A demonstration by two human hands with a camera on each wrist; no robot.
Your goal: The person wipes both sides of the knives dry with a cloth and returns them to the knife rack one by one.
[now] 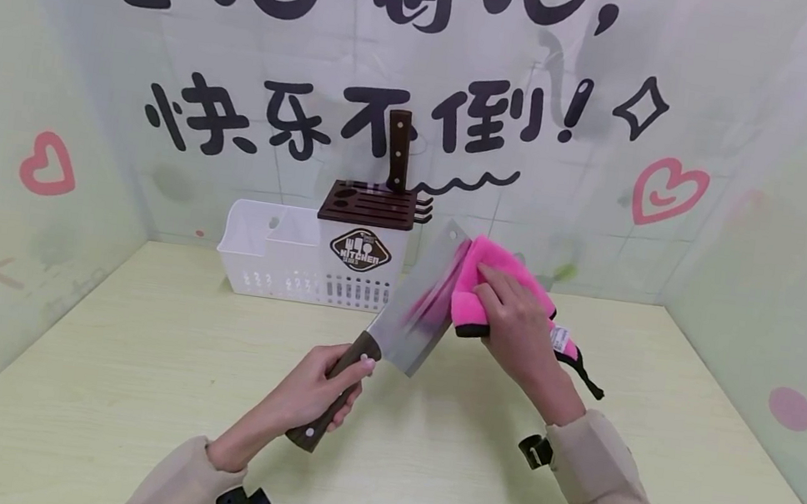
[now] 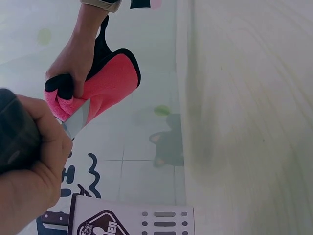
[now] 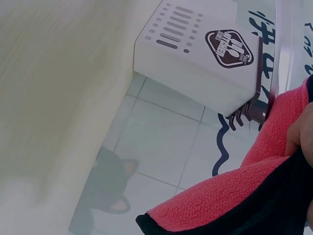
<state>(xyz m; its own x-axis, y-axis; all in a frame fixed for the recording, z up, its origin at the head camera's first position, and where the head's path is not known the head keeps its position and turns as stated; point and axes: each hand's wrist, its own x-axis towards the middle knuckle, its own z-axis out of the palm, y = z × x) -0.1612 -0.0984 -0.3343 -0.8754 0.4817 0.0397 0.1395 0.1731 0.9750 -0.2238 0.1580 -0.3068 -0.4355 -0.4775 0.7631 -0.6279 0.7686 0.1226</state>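
Observation:
A cleaver (image 1: 415,304) with a broad steel blade is held up over the table, tilted with its blade toward the upper right. My left hand (image 1: 319,389) grips its dark handle (image 1: 332,403). At the blade's right edge, my right hand (image 1: 515,325) holds a folded pink cloth (image 1: 502,277) with black trim against the steel. Pink shows as a reflection on the blade. The left wrist view has the cloth (image 2: 115,78) wrapped about the blade's edge, most of the blade being hidden there. In the right wrist view the cloth (image 3: 225,193) covers much of the lower right.
Behind the cleaver stands a white knife holder (image 1: 364,268) with a brown slotted top (image 1: 367,205). One brown-handled knife (image 1: 398,150) stands in it. A white perforated basket (image 1: 270,257) adjoins its left side. The pale wooden table (image 1: 130,386) meets printed walls at the back and sides.

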